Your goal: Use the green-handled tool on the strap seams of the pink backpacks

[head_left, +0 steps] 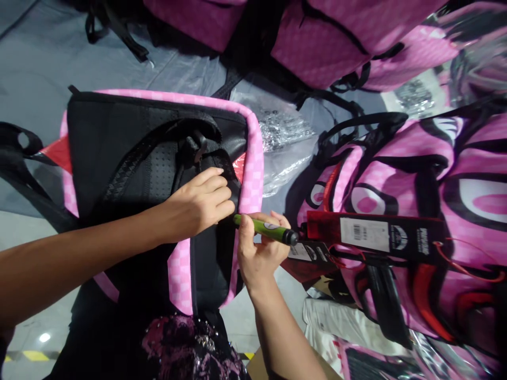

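A pink-and-black checkered backpack (251,158) lies in front of me with its black back panel and straps facing up. My left hand (204,203) rests on the panel's right part, fingers curled together and closed on the black fabric; the fingertips are partly hidden. My right hand (259,253) is closed around a green pen-shaped tool (269,230) with a dark rounded end pointing right. The tool's other end meets the bag beside my left fingers, where its tip is hidden. A red piece (239,167) shows near the bag's right edge.
Several pink backpacks with eye patterns (400,195) stand at the right, with a red-and-black hang tag (372,236) dangling close to the tool. More pink bags (325,47) line the back. A clear plastic bag (281,142) lies on the grey sheet (35,79).
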Demonstrator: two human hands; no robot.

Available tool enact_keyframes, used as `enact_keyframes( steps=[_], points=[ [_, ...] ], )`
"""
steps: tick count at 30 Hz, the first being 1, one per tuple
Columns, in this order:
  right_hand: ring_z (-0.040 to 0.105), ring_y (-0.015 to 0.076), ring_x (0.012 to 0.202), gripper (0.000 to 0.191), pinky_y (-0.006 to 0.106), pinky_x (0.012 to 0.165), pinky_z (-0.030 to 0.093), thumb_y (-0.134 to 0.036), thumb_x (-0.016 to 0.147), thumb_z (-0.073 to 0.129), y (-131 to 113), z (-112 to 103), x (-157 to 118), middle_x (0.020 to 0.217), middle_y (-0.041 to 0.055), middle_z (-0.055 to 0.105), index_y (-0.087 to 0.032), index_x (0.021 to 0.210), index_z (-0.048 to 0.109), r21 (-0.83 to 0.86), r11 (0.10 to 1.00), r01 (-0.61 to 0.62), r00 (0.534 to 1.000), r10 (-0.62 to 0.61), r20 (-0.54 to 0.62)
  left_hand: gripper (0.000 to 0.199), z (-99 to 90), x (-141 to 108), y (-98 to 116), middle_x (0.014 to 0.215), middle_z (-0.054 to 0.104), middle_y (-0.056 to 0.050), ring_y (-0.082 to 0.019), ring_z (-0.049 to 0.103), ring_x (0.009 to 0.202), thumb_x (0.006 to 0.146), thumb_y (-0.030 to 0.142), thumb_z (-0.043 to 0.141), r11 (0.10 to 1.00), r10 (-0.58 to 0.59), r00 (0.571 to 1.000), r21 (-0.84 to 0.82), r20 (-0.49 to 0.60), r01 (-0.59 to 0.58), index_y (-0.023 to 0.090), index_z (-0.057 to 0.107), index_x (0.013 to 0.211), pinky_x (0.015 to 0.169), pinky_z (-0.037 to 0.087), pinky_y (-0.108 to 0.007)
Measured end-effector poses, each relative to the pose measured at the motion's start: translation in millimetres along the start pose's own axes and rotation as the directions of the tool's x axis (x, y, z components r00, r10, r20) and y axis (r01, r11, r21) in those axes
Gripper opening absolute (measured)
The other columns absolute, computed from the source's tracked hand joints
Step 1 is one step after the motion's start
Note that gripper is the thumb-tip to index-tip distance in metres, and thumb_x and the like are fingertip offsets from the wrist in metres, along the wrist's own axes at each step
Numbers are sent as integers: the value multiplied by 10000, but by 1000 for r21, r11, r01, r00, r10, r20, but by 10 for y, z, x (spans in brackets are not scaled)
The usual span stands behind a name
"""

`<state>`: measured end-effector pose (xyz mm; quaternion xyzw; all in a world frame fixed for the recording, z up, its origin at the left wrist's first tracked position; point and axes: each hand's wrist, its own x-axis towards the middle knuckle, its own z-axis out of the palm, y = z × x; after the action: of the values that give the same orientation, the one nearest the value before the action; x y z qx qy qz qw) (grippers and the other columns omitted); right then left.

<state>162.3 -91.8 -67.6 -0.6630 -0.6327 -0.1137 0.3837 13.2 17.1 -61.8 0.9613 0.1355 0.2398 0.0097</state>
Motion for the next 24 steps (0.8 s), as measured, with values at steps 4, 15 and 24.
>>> enact_keyframes(
  steps=[4, 15, 24],
  points=[
    [629, 148, 661, 100, 400, 916, 462, -259, 969, 583, 11, -3, 2, 750, -23, 680, -215, 880, 574, 14, 1000, -14, 999, 13, 36, 170, 20, -1, -11, 814, 581, -17, -183, 518, 940, 955, 220, 495, 1000, -9, 1000, -18, -4, 8, 187, 582, 812, 1122, 402, -445],
    [625, 140, 656, 67, 388, 870, 454, -183, 960, 572, 34, -30, 93, 752, -28, 675, -205, 900, 553, 45, 995, 88, 995, -89, 36, 103, -8, 15, 16, 804, 565, 2, -188, 533, 900, 878, 224, 629, 995, -51, 996, -84, 73, 57, 193, 555, 813, 1118, 406, -435],
    [637, 150, 560, 115, 356, 757, 466, -181, 943, 556, 144, 79, 149, 696, -36, 678, -211, 834, 574, 75, 973, 220, 970, -210, -118, 164, 86, -8, 44, 862, 591, -8, -197, 560, 933, 802, 244, 706, 992, -109, 993, -64, 54, 113, 180, 562, 849, 1130, 403, -470]
  ],
)
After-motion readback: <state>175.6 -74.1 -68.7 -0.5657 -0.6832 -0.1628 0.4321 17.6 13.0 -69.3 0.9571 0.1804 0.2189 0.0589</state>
